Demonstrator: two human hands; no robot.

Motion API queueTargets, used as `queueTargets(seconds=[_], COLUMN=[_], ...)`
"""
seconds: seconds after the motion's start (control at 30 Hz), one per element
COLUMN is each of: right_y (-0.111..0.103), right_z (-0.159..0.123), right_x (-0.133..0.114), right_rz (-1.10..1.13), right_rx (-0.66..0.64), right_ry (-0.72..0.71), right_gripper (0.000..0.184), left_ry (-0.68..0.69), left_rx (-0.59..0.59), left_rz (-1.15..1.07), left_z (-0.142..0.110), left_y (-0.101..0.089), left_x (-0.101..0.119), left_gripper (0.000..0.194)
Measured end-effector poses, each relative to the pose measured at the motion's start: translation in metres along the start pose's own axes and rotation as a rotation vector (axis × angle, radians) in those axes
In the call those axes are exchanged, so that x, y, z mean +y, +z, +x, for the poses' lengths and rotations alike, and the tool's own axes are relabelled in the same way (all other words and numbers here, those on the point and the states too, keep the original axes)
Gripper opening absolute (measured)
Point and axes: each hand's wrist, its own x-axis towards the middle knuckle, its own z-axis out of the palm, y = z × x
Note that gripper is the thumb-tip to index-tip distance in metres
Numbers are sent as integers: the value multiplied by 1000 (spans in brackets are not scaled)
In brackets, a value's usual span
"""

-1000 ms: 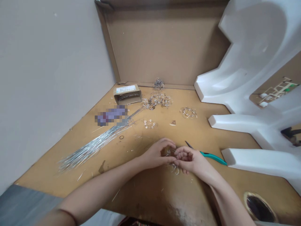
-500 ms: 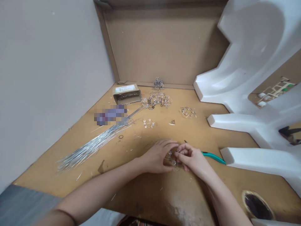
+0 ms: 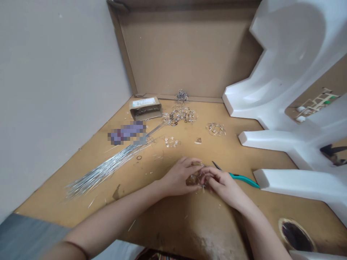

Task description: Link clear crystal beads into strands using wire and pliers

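Tan desk (image 3: 162, 220), with a pale wall (image 3: 59, 79) along the left, a cardboard panel (image 3: 184, 54) at the far side and a white moulded piece (image 3: 271, 140) at the right. At the near middle, a silvery wire piece (image 3: 195, 178). Left hand (image 3: 179, 178) curled about it, thumb and fingers on either side; right hand (image 3: 221, 185) pinching it, grip clenched, contact partly hidden. Just beyond the right hand, teal-handled pliers (image 3: 245, 180). At left, a long bundle of straight wires (image 3: 108, 169); farther off, tangled wire pieces (image 3: 180, 115) beside a small cardboard box (image 3: 145, 103).
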Motion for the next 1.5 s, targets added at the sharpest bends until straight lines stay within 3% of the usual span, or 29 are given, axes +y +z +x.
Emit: queueTargets(seconds=[0.3,0.43,0.57,0.7,0.9,1.07,1.23,1.37,1.5], right_y=[3,5,6,6,8,4,-5,-10,-9], right_z=[0,1,0,-3,-6,-7,-8,-11,-13], right_x=[4,5,4,1,-3,-5,-8,-9,-9], right_rz=[-102,-61,-25,-176,-404,-384,-328,-340,-384], right_rx=[14,29,62,20,35,89,147,113,48], right_ry=[-70,-66,-14,-65,-185,-189,-202,-144,-67], right_gripper=[28,30,53,67,59,52,32,19,27], left_ry=[65,90,59,-43,-62,-87,-73,-97,-137], left_rx=[-6,-63,-106,-154,-178,-167,-169,-128,-64], left_rz=[123,66,-19,-63,-59,40,188,239,206], left_z=[-2,1,0,-1,0,-1,-4,-5,-5], left_y=[1,-4,-6,-6,-9,-5,2,3,2], left_x=[-4,3,7,9,15,9,3,0,-1], left_gripper=[44,39,41,42,12,15,15,15,16])
